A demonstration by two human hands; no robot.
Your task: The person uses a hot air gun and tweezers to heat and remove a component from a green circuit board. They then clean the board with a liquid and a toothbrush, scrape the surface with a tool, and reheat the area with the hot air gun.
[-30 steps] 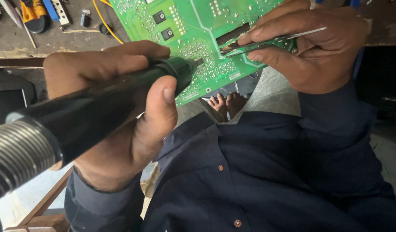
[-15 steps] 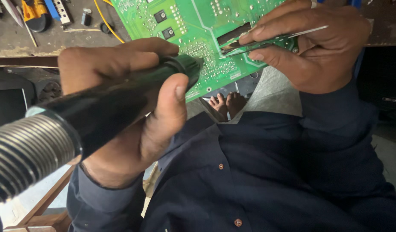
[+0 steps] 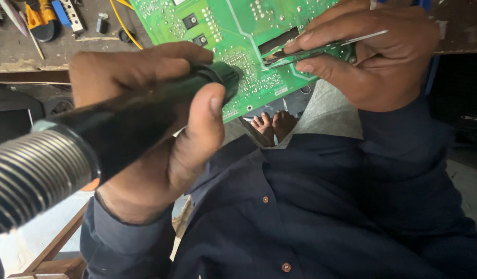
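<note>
Left hand [image 3: 150,129] fills the near left of the head view, wrapped tight around a black tool handle [image 3: 145,113]. Thumb lies along the top side, pad pressed flat near the front collar; the other fingers curl over from the far side. Wrist is bent back toward me, dark sleeve cuff just below it.

Handle's long axis runs diagonally: ribbed grey hose [image 3: 31,175] at lower left, nose at upper right. The nose points at the green circuit board [image 3: 233,36] and meets it around the solder-side pad cluster near the board's lower edge. I can't tell whether the tip actually touches; the collar hides it.

Right hand [image 3: 373,57] sits upper right, fingers pinched on a pair of metal tweezers [image 3: 311,47]. Thumb underneath, index and middle on top, palm turned down over the board's right edge. Tweezers' long axis is nearly horizontal, slightly down to the left, points aimed left into the rectangular slot cut in the board, back end sticking out right past the knuckles.

The board is tilted, its lower edge hanging off the workbench [image 3: 21,57] toward my lap and the rest running out of the top of view. Hand tools lie on the bench at top left, well apart from both hands.
</note>
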